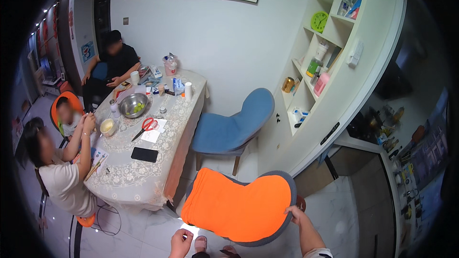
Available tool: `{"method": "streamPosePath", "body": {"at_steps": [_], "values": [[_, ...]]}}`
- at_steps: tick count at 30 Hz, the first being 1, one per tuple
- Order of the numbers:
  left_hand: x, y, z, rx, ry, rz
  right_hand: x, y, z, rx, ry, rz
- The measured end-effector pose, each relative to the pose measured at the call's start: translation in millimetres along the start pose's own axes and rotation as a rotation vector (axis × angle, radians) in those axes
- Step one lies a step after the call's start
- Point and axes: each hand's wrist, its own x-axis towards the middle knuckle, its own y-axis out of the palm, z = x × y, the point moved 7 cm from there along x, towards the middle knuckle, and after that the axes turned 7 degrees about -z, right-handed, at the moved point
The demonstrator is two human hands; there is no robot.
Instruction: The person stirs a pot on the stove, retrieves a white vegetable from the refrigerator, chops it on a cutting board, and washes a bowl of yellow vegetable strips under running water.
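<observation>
An orange and dark grey covered chair (236, 204) stands right before me, its rounded back towards the right. My right hand (294, 214) grips the grey rim of that back, thumb over the orange face. Lower down, my left hand (181, 243) hangs near the chair's front left side, apart from it, with its fingers curled. A small dark spot shows at those fingertips; I cannot tell whether it is a thing or shadow. My feet in pink slippers (200, 244) are on the marble-look floor below the chair.
A lace-covered table (122, 182) bears a steel bowl (133, 105), red-handled scissors (145, 127) and a black phone (144, 154). A blue chair (233, 125) stands beside it. Several people sit on the table's far and left sides. White shelves (312, 57) rise at right.
</observation>
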Motion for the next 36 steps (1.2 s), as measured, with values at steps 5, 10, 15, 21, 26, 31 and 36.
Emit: {"method": "streamPosePath", "body": {"at_steps": [5,10,15,21,26,31,36], "values": [[22.6,-2.0,1.5,0.117,-0.004,0.121,19.9,-20.1,-6.8,-0.056,0.016,-0.16],[30.4,17.4,0.8,0.061,0.047,0.242,-24.5,-3.2,1.5,0.115,-0.321,-0.383],[37.0,62.4,-22.5,0.081,0.227,0.394,-95.6,-47.4,-81.0,0.248,-0.541,-0.647],[25.3,115.8,-81.5,0.142,0.329,0.479,-153.4,-86.5,-363.9,-0.51,-0.044,-0.683],[-34.6,171.8,-118.4,0.193,0.356,0.523,-194.0,-66.8,-637.1,-1.336,-0.44,-0.352],[-118.6,248.0,-153.8,0.379,0.809,0.365,-225.5,-143.5,-649.3,-0.575,0.097,-0.389],[-106.1,325.6,-149.3,0.314,0.747,0.242,-244.6,-240.1,-584.6,0.409,0.133,-0.58]]}}
